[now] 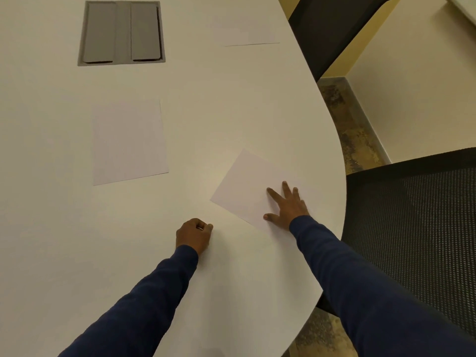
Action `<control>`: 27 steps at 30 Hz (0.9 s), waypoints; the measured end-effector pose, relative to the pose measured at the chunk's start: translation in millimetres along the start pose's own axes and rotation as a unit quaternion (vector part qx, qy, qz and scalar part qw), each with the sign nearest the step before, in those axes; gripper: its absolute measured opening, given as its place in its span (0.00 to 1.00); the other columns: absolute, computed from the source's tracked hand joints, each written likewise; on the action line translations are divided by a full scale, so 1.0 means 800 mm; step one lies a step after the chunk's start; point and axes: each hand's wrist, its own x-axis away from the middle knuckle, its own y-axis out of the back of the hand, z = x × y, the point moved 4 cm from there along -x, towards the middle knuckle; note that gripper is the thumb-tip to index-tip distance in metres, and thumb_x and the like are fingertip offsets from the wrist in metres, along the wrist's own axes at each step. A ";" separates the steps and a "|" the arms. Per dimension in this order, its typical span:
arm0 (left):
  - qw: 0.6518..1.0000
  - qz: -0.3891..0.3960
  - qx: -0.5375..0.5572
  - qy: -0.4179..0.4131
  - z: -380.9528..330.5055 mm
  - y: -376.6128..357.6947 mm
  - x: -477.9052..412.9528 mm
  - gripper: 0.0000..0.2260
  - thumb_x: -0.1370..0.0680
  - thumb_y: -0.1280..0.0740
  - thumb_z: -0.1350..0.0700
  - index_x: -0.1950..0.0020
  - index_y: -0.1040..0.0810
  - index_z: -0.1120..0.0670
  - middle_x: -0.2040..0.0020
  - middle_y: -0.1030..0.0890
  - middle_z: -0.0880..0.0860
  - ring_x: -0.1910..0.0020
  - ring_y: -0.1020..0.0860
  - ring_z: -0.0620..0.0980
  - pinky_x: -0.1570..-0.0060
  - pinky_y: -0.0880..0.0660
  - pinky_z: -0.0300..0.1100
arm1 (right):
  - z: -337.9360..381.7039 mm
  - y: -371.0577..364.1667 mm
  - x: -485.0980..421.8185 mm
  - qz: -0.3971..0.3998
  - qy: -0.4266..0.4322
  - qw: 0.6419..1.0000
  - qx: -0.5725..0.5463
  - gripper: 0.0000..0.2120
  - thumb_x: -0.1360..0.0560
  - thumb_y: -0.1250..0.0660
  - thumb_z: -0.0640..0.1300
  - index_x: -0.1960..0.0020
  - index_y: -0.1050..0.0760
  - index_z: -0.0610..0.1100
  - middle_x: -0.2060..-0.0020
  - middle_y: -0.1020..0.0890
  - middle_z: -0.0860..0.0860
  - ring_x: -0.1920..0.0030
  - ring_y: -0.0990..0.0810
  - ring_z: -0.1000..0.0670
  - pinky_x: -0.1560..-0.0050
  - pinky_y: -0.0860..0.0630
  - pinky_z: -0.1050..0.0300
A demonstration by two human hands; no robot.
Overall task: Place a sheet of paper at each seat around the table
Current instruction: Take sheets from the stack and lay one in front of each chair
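Observation:
A white sheet of paper (247,186) lies tilted on the white table (206,104) near its curved right edge, in front of a black mesh chair (417,222). My right hand (286,206) rests flat on that sheet's near right part, fingers spread. My left hand (194,234) rests on the bare tabletop to the sheet's left, curled into a loose fist with nothing visible in it. A second sheet, or small stack, (128,141) lies flat in the middle of the table. A third sheet (251,32) lies farther back by another dark chair (327,29).
A grey recessed cable box with two lids (122,33) is set into the table at the back. The table's rounded edge runs down the right side. Patterned carpet (353,135) and a cream wall show beyond it.

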 end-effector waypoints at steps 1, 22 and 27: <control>1.000 -0.002 -0.001 0.000 0.003 0.008 -0.002 0.08 0.23 0.31 0.52 0.55 0.21 0.57 0.57 0.16 0.57 0.53 0.18 0.59 0.45 0.21 0.53 | 0.002 0.000 0.000 0.000 -0.001 1.000 0.001 0.42 0.26 0.34 0.64 0.20 0.54 0.61 0.19 0.61 0.48 0.20 0.59 0.37 0.24 0.46 0.33; 0.982 -0.181 -0.049 0.012 0.014 0.256 -0.140 0.15 0.23 0.32 0.49 0.41 0.24 0.56 0.38 0.27 0.57 0.41 0.25 0.57 0.46 0.26 0.48 | 0.354 0.028 -0.078 -0.087 0.167 0.979 -0.072 0.36 0.22 0.36 0.57 0.20 0.48 0.50 0.19 0.54 0.46 0.19 0.52 0.44 0.24 0.40 0.45; 0.977 -0.178 -0.118 0.022 0.022 0.259 -0.156 0.32 0.23 0.34 0.44 0.23 0.40 0.56 0.23 0.42 0.61 0.24 0.42 0.60 0.27 0.38 0.53 | 0.407 0.008 -0.096 -0.063 0.195 0.978 -0.039 0.37 0.22 0.36 0.57 0.19 0.50 0.50 0.19 0.55 0.46 0.19 0.52 0.45 0.25 0.39 0.47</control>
